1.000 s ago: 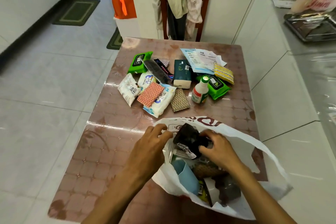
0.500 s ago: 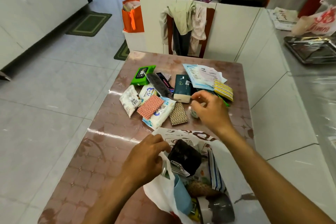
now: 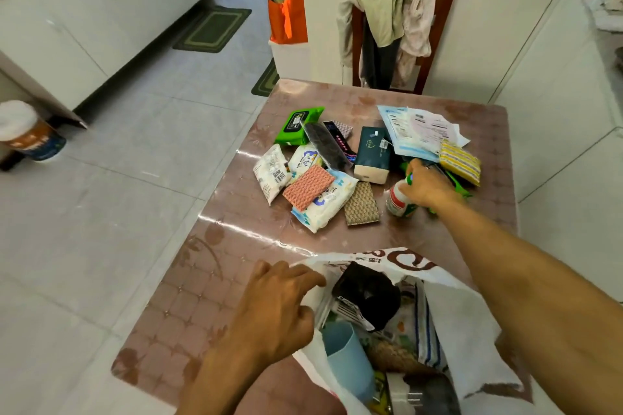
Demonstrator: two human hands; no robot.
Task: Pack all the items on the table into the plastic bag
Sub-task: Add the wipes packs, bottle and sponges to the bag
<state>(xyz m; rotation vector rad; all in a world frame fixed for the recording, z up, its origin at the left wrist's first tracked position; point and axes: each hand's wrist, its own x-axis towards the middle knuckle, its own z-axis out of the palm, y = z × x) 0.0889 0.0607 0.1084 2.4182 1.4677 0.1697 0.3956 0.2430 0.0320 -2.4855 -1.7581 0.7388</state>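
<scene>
A white plastic bag [image 3: 465, 323] lies open at the near edge of the pink table [image 3: 236, 239]. My left hand [image 3: 273, 310] pinches its left rim. Inside show a black pouch [image 3: 367, 293] and a light blue cup [image 3: 347, 354]. My right hand [image 3: 426, 187] reaches across the table and closes around a small white bottle with a green cap [image 3: 397, 200]. Left of it lie a brown scrub pad [image 3: 361, 209], a pink scrub pad [image 3: 308, 186], a blue-white wipes pack [image 3: 332, 205], a dark green tissue pack [image 3: 372, 155] and a green wipes pack [image 3: 298, 125].
Papers [image 3: 421, 131] and a yellow striped sponge [image 3: 460, 162] lie at the table's far right. A chair draped with clothes [image 3: 394, 27] stands behind the table. An orange bag [image 3: 286, 17] sits on the floor to the left. White counters run along the right.
My right hand left the bag, reached forward over the table and closed on the white bottle. My left hand kept hold of the bag's rim. The view tilted up.
</scene>
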